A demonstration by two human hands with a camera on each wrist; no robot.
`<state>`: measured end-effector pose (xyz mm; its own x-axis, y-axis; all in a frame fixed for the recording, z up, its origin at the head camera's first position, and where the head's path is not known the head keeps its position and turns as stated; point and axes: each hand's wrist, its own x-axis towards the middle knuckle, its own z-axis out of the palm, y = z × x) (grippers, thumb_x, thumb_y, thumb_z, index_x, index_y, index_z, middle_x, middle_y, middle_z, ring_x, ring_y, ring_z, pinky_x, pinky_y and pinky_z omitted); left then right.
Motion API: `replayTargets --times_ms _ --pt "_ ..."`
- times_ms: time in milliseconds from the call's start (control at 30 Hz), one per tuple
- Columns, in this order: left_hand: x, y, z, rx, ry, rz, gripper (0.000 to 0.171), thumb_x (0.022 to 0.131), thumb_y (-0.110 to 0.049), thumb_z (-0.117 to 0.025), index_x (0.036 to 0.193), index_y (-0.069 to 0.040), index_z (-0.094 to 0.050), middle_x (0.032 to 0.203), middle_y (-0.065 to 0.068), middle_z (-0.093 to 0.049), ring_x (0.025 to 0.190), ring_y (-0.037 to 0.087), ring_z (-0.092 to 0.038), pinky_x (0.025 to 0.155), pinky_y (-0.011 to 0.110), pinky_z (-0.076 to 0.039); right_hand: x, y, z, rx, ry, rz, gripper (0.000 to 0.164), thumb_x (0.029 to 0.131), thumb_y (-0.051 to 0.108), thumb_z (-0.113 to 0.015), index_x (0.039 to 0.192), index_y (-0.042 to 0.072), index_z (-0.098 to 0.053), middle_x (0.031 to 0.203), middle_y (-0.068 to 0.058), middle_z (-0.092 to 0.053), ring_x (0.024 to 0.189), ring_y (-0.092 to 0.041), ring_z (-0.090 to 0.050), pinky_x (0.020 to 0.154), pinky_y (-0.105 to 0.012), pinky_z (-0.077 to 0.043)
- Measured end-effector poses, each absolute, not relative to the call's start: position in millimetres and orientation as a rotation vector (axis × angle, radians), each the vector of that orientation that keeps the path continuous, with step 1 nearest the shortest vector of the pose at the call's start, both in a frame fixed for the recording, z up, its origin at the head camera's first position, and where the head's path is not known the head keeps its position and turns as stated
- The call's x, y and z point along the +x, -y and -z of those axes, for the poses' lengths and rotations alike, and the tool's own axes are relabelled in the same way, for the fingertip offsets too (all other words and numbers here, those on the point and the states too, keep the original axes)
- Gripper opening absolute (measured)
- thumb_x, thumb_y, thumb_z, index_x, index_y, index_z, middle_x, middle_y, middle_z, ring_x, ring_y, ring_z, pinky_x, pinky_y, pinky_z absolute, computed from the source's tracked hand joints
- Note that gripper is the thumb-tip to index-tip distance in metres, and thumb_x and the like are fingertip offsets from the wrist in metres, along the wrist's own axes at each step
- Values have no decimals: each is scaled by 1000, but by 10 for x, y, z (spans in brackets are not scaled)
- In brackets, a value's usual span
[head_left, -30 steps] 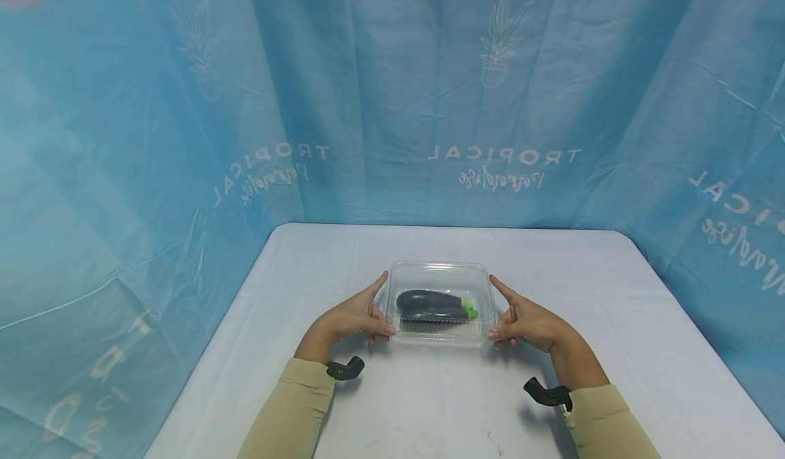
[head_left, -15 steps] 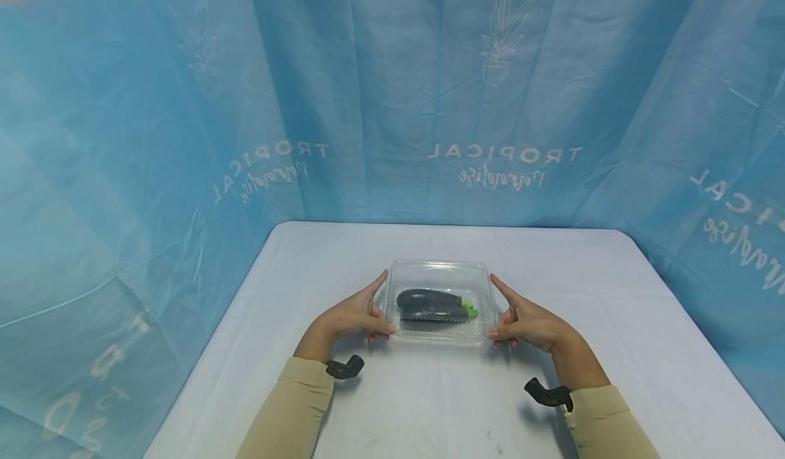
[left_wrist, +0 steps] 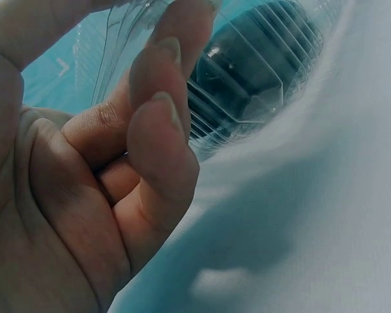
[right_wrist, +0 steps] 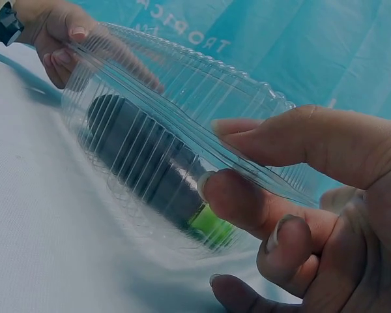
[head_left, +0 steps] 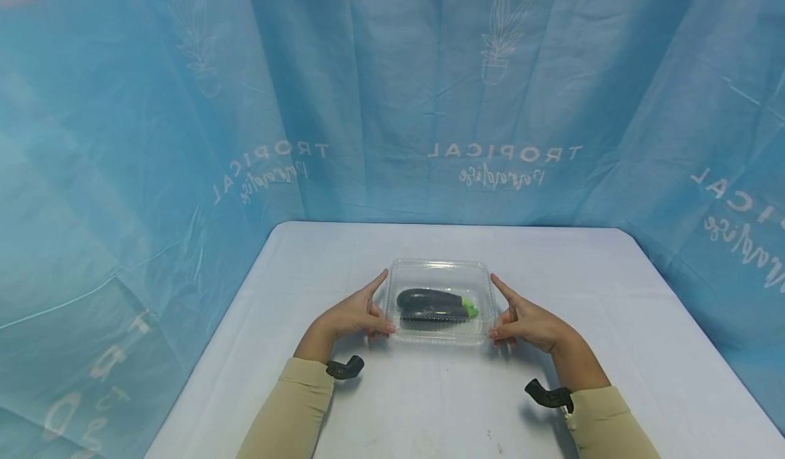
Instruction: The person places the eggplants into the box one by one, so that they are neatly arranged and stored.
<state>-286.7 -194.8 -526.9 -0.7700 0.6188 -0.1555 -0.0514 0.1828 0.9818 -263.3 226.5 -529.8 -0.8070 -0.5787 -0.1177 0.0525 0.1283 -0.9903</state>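
Observation:
A clear plastic clamshell container [head_left: 438, 274] with a ribbed lid is closed over two dark eggplants [head_left: 429, 299] with green stem ends. The stems point right in the head view. My left hand [head_left: 352, 316] pinches the rim near its front left corner, thumb on top and fingers curled below. At the front right corner my right hand [head_left: 530, 321] does the same, its index finger stretched along the side. The right wrist view shows the right thumb [right_wrist: 274, 140] pressing the rim above a bent finger. In the left wrist view, curled fingers [left_wrist: 159, 150] partly hide the container.
A white-covered table [head_left: 429, 404] bears the container. Blue printed curtains [head_left: 392, 105] hang behind it and on both sides. Black camera mounts [head_left: 346, 368] sit on both wrists, below beige sleeves.

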Motion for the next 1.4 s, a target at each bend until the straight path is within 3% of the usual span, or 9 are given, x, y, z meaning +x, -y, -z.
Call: replayTargets --times_ms 700,967,1233,1400 --pt "-2806 2053 5299 518 -1989 -1661 133 80 -14 -94 170 -33 2 80 17 -72 62 23 -61 61 35 -57 -2612 -2190 5296 -518 -1915 1743 127 88 -4 -81 169 24 13 82 -20 -72 72 -26 -70 56 -33 -56" --pt "-2781 2061 5276 520 -2023 -1627 124 85 -8 -88 171 -33 -2 84 16 -73 66 25 -62 64 36 -58 -2575 -2208 5278 -518 -1956 1710 124 90 -2 -80 169 25 11 84 -21 -73 79 -31 -74 61 -37 -59" --pt "-2763 2212 5224 572 -1979 -1603 121 91 -18 -85 170 -28 5 105 19 -75 77 30 -69 72 43 -62 -2527 -2316 5236 -565 -2003 1651 119 92 7 -82 170 21 8 99 -25 -74 88 -40 -72 75 -46 -63" --pt "-2814 2486 5223 604 -2016 -1558 110 97 -18 -80 171 -21 2 117 18 -74 85 38 -71 78 48 -63 -2541 -2537 5221 -567 -2082 1627 106 99 10 -76 170 16 2 110 -25 -73 94 -40 -71 84 -40 -60"
